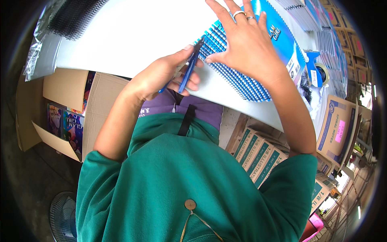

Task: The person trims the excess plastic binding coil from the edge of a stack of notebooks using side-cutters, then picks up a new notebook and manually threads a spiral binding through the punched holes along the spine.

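left hand [161, 76]: closed around blue-handled pliers [189, 68], tip at spiral binding [234, 64] | right hand [246, 44]: fingers spread, pressing blue notebook [282, 38] onto white surface [133, 36] | tape dispenser [316, 72] at 3 o'clock

The white table [133, 36] has lots of bare room on the left. On the right, the blue notebook [258, 52], stacked notebooks [322, 24] and a tape roll [320, 72] block the way. A bag of black coils [68, 18] fills the far left corner.

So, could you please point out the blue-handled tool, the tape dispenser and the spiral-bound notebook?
blue-handled tool [188, 74], head view, on the handle below the left hand's thumb.
tape dispenser [316, 73], head view, on its blue body.
spiral-bound notebook [284, 40], head view, on the blue cover.
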Action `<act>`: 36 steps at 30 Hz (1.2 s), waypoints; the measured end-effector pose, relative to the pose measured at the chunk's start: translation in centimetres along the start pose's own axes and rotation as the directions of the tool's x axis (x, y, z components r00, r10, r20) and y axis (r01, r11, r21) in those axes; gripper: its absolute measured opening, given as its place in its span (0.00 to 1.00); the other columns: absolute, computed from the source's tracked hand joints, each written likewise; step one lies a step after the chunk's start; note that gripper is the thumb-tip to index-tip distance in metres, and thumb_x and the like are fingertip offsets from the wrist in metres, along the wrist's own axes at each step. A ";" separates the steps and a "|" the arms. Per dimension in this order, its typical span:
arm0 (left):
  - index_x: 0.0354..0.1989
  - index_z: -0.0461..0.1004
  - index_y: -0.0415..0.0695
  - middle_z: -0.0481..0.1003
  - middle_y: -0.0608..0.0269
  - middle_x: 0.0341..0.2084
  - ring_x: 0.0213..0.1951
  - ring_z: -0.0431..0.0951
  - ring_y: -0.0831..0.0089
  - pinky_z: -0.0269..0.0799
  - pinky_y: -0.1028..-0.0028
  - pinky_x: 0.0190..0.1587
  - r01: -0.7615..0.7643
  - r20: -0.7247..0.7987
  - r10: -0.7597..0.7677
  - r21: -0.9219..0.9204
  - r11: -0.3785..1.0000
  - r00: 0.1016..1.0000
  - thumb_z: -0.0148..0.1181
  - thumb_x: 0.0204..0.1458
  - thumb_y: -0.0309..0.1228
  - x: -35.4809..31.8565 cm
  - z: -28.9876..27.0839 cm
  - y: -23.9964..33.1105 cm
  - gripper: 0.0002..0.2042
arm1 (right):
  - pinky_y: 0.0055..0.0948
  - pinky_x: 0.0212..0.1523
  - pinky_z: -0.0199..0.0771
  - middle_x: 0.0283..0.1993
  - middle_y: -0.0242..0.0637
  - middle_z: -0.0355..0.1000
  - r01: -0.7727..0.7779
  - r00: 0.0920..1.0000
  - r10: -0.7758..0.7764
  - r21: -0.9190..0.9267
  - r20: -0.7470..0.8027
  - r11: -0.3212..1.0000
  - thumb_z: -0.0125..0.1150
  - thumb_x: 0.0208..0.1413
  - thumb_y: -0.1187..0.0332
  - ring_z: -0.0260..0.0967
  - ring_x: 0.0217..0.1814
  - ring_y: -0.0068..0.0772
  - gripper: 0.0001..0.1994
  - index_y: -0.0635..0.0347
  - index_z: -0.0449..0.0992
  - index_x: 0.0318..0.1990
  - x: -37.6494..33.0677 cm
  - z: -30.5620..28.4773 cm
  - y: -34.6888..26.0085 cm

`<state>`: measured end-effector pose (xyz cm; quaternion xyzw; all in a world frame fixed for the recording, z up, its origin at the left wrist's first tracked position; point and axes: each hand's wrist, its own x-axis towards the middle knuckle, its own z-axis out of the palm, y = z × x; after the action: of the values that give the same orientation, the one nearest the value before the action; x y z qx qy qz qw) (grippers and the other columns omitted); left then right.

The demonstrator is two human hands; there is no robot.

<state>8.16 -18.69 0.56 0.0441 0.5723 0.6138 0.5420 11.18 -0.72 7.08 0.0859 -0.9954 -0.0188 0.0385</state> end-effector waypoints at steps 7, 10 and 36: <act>0.48 0.65 0.36 0.73 0.47 0.33 0.38 0.77 0.54 0.74 0.51 0.41 0.160 0.353 0.049 -0.539 0.827 0.934 0.32 0.59 0.54 0.6 -1.1 -1.4 0.30 | 0.59 0.66 0.32 0.61 0.61 0.53 -0.013 1.000 0.012 0.052 0.027 0.999 0.71 0.37 0.64 0.41 0.67 0.66 0.42 0.62 0.55 0.61 -0.1 0.1 0.0; 0.45 0.67 0.36 0.73 0.46 0.33 0.35 0.76 0.58 0.74 0.56 0.39 0.246 0.526 0.174 -0.632 0.735 0.833 0.34 0.59 0.53 1.7 -2.4 -2.3 0.28 | 0.59 0.66 0.32 0.61 0.61 0.53 0.021 1.000 -0.021 0.017 0.006 1.000 0.71 0.37 0.63 0.41 0.67 0.66 0.42 0.62 0.55 0.61 -0.1 0.3 0.3; 0.38 0.69 0.42 0.68 0.65 0.18 0.22 0.72 0.74 0.67 0.75 0.21 -0.056 -0.064 0.075 0.260 0.964 0.995 0.35 0.60 0.51 0.2 -0.4 0.6 0.24 | 0.60 0.64 0.37 0.61 0.60 0.54 0.014 0.999 -0.013 0.007 -0.034 1.000 0.64 0.44 0.62 0.43 0.66 0.65 0.37 0.61 0.55 0.62 0.0 1.5 1.1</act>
<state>7.40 -18.61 0.77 0.1106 0.6647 0.5530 0.4900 10.85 0.43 5.63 0.0931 -0.9941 -0.0141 0.0547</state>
